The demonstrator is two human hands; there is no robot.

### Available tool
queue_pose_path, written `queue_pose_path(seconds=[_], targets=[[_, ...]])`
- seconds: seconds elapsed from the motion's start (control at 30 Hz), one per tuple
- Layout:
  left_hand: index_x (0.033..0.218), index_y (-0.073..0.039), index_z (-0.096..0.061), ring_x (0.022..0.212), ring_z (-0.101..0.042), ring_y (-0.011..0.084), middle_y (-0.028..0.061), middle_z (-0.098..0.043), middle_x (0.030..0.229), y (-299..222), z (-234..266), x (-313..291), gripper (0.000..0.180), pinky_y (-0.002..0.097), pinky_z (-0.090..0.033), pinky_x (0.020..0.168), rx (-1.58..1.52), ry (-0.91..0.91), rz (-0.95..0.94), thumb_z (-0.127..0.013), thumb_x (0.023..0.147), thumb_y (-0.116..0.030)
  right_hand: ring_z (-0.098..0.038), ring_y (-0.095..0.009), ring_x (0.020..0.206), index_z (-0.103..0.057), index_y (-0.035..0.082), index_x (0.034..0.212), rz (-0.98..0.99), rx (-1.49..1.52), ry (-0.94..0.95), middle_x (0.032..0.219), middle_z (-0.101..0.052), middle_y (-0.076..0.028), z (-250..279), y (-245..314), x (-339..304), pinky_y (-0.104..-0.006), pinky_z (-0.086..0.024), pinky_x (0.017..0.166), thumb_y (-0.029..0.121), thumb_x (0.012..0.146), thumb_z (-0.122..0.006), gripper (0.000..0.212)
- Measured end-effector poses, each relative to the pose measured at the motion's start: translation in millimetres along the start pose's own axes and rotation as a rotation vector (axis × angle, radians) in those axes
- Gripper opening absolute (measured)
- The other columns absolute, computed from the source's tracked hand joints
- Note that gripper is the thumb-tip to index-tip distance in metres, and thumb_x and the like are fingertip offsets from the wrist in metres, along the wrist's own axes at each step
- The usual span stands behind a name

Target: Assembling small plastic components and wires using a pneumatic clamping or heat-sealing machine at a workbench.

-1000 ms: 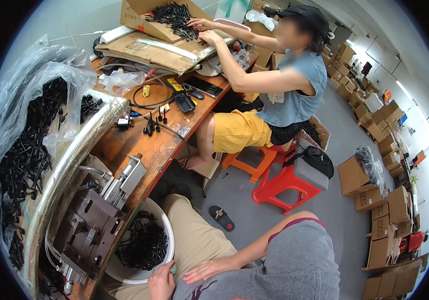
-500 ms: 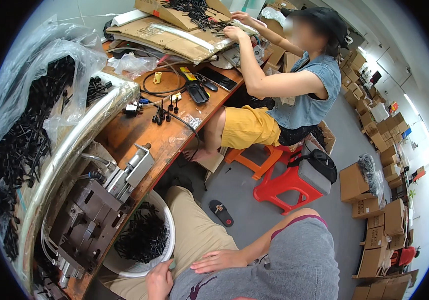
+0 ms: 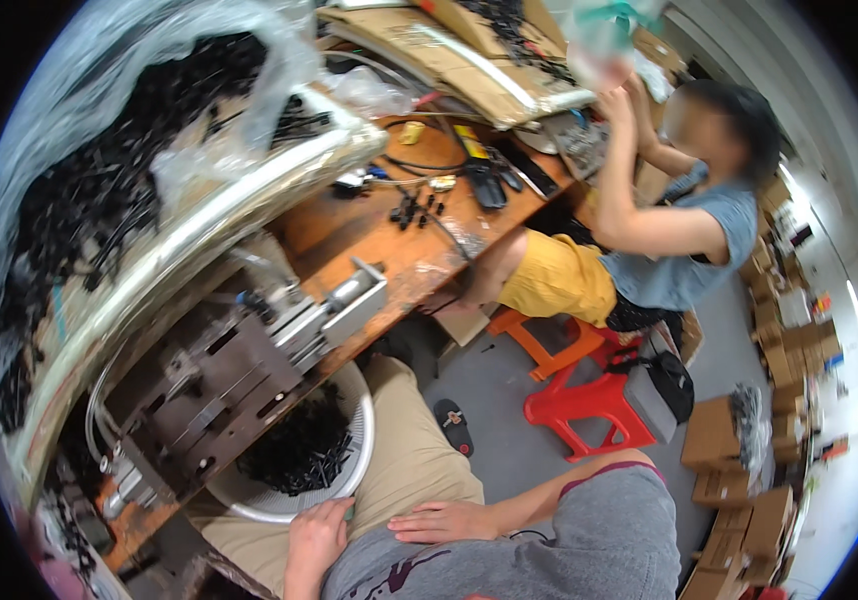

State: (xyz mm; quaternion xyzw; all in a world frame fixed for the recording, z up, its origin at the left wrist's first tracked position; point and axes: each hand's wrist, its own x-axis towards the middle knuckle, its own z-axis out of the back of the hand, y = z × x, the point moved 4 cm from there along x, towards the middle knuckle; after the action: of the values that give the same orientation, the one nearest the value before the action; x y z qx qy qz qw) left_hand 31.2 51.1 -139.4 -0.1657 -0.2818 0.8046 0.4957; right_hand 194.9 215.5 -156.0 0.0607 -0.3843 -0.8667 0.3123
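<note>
My left hand (image 3: 317,532) rests on my thigh beside the rim of a white plastic basket (image 3: 365,436). Its fingers are loosely bent, and a small pale green bit shows at the fingertips, too small to name. My right hand (image 3: 441,522) lies flat against the front of my grey shirt, fingers stretched and holding nothing. Inside the basket is a heap of thin black plastic parts (image 3: 301,445). On the bench edge above it sits a brown metal fixture (image 3: 211,385) with a silver air cylinder (image 3: 354,290).
A plastic-lined tray (image 3: 239,185) full of black parts (image 3: 99,170) borders the left. Several black pieces, a yellow-black tool (image 3: 484,175) and a phone (image 3: 529,168) lie on the wooden bench (image 3: 324,235). A co-worker (image 3: 684,215) sits opposite. Red stool (image 3: 589,410) and sandal (image 3: 453,427) stand right.
The view has shifted, so the bench appears further right. The co-worker's hands have risen from the black parts and are up near a blurred teal-and-white thing. My hands stay in place.
</note>
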Motion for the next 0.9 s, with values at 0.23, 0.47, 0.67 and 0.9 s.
queue_pose_path(seconds=[0.23,0.47,0.67,0.9], targets=[[0.103,-0.006,-0.066,0.082,-0.066,0.0241,0.0069,-0.068,0.096,7.1,2.7,-1.6,0.029,0.0356,-0.053,0.073,-0.003,-0.068,0.025,-0.064,0.074,-0.006,-0.048,-0.027,0.122,-0.036,0.002,0.141,0.305,-0.225,0.102,0.138,-0.043,-0.018,21.6,-2.0,52.4,-0.0375,-0.039,0.099,0.024,0.089,-0.046,0.058],[0.100,-0.007,-0.066,0.083,-0.067,0.0252,0.0076,-0.068,0.093,10.7,3.6,-11.6,0.025,0.0362,-0.054,0.074,0.011,-0.056,0.083,-0.063,0.076,-0.008,-0.060,-0.024,0.100,-0.056,-0.002,0.119,0.538,-0.345,-0.120,0.120,-0.058,-0.018,87.4,3.3,120.7,-0.0328,-0.049,0.083,0.015,0.085,-0.053,0.038],[0.101,-0.007,-0.067,0.083,-0.067,0.0252,0.0065,-0.069,0.094,11.5,5.6,-13.4,0.025,0.0353,-0.055,0.073,-0.003,-0.104,0.065,-0.062,0.077,-0.010,-0.065,-0.026,0.085,-0.068,-0.001,0.096,0.455,-0.542,-0.632,0.107,-0.066,-0.016,224.2,22.8,212.4,-0.0333,-0.051,0.071,0.001,0.070,-0.065,0.026],[0.106,-0.010,-0.066,0.083,-0.066,0.0237,0.0051,-0.068,0.094,3.9,15.1,-13.7,0.028,0.0340,-0.055,0.072,-0.142,-0.215,0.019,-0.061,0.079,-0.007,-0.060,-0.029,0.085,-0.062,0.003,0.088,0.327,-0.661,-0.688,0.094,-0.064,-0.008,308.6,15.0,318.2,-0.0389,-0.051,0.070,-0.001,0.073,-0.061,0.016]])
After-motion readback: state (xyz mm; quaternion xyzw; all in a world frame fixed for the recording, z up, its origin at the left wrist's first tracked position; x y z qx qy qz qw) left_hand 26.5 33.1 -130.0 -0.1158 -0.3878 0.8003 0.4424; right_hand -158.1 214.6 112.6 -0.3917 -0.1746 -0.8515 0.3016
